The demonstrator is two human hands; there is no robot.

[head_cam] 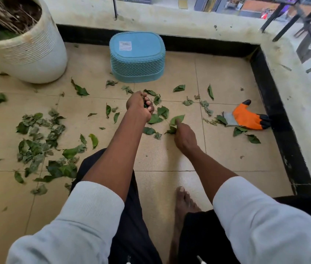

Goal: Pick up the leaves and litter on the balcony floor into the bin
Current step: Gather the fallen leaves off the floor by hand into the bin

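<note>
Green leaves lie scattered over the beige tiled floor, with a dense patch (pixel 40 147) at the left. My left hand (pixel 139 106) is held above the floor, fingers curled round a bunch of leaves. My right hand (pixel 184 135) is low at the floor, its fingertips on a large leaf (pixel 177 119). A blue plastic bin (pixel 137 57) stands upside down near the far wall, beyond both hands.
A big white ribbed planter (pixel 28 52) stands at the back left. An orange, grey and black glove (pixel 246 118) lies on the floor at the right by the black skirting. A concrete parapet (pixel 294 92) bounds the balcony. My bare foot (pixel 184 202) rests on the tiles.
</note>
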